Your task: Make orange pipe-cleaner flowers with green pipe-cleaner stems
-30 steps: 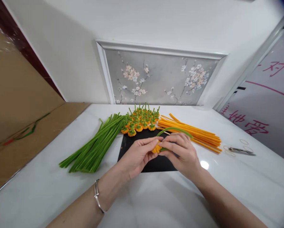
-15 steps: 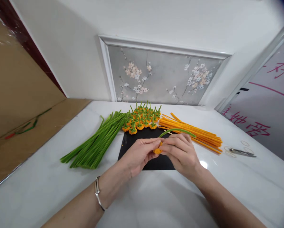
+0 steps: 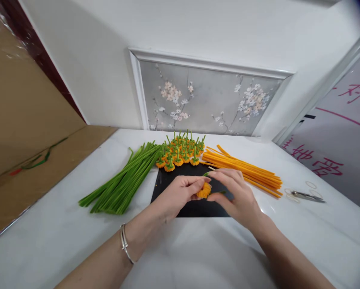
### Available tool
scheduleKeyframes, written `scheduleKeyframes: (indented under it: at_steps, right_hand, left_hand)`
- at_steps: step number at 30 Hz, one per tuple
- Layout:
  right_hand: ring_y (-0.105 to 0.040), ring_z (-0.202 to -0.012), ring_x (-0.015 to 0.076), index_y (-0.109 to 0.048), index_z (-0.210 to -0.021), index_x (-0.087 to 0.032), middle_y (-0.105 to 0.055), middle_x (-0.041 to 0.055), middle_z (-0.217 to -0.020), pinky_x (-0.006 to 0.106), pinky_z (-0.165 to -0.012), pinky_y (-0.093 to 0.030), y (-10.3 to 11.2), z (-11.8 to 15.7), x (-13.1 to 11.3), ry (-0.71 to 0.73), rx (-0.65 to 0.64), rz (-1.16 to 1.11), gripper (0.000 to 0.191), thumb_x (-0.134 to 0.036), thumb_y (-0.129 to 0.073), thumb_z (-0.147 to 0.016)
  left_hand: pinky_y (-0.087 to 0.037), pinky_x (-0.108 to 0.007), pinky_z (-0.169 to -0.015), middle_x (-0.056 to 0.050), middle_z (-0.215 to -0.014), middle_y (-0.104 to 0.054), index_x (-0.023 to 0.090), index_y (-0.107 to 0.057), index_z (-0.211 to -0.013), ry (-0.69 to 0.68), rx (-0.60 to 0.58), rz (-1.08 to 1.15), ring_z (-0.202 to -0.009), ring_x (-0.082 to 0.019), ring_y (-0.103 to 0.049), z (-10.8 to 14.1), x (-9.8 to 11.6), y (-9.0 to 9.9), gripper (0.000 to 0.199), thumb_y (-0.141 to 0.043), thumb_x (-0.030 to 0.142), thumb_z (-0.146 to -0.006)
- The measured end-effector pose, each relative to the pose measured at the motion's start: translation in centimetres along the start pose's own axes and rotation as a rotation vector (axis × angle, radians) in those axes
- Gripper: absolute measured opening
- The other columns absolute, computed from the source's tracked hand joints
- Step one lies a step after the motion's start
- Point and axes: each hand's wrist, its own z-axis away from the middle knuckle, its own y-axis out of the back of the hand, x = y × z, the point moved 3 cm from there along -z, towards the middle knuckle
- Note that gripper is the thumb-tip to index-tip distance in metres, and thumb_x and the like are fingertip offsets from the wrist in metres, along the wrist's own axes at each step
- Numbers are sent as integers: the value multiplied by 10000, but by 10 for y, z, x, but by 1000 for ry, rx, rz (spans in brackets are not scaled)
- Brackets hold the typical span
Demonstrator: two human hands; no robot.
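Note:
Pinched between the thumb and fingers of my left hand (image 3: 180,196) is a small orange pipe-cleaner pumpkin (image 3: 204,190), held over a black mat (image 3: 188,208). A green pipe cleaner (image 3: 206,174) comes off its top and passes behind my right fingers. My right hand (image 3: 238,196) is at the pumpkin's right side, thumb and fingers apart, fingertips close to the green pipe cleaner and thumb near the pumpkin's lower edge. Whether those tips touch is hard to see. Behind the mat stand several finished-looking orange pumpkins (image 3: 178,161) with green stems.
A bundle of green pipe cleaners (image 3: 125,180) lies left on the white marbled table (image 3: 192,253). Orange pipe cleaners (image 3: 243,166) lie to the right. Farther right are small snips (image 3: 308,196) and thin pale bands (image 3: 311,184). Cardboard (image 3: 86,140) borders the left.
My right fingers have spread apart from their pinch on the pumpkin, showing more of it. The green pipe cleaner's free length, earlier arching above my right hand, is now mostly hidden behind it.

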Motion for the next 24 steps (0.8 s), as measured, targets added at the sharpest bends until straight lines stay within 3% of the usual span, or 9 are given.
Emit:
scheduleKeyframes:
  at_steps: [5, 11, 16, 19, 24]
  right_hand:
    - [-550, -1129, 228, -564, -1203, -235, -597, 87, -1205, 399, -953, -433, 2, 3, 18, -204, 63, -34, 292, -235, -495, -919]
    - [-640, -770, 155, -665, -951, -206, -672, 34, -855, 270, -698, -509, -7, 6, 23, -290, -4, -122, 137, -210, -539, -899]
    - [-618, -756, 146, -639, -929, -206, -641, 27, -827, 264, -690, -501, -8, 4, 20, -281, -13, -117, 124, -156, -533, -889]
    - [-602, -764, 147, -624, -977, -200, -615, 45, -853, 266, -686, -504, -9, 3, 17, -253, -38, -119, 181, -134, -468, -910]
    - [-599, -834, 161, -628, -952, -181, -604, 72, -890, 274, -735, -501, -8, 2, 14, -214, 11, -66, 162, -151, -473, -913]
  left_hand:
    - [-472, -254, -704, -65, -904, -623, 150, -683, -1049, -36, 3, -126, -804, -135, -559, 1, 2, 3, 349, -620, 396, -810]
    - [-530, -281, -680, -28, -934, -591, 199, -581, -1143, -177, -63, -226, -728, -113, -549, 2, 6, -1, 424, -673, 191, -729]
    - [-506, -289, -755, -24, -920, -611, 231, -418, -1266, -222, -61, -283, -813, -132, -569, 1, 3, 0, 569, -619, 116, -746]
    - [-501, -290, -749, -19, -888, -621, 214, -434, -1204, -226, -41, -316, -784, -129, -581, -1, 2, 0, 474, -613, 150, -770]
    - [-504, -251, -639, -3, -739, -598, 146, -561, -891, -220, 67, -281, -651, -106, -577, -3, 4, -2, 171, -615, 285, -806]
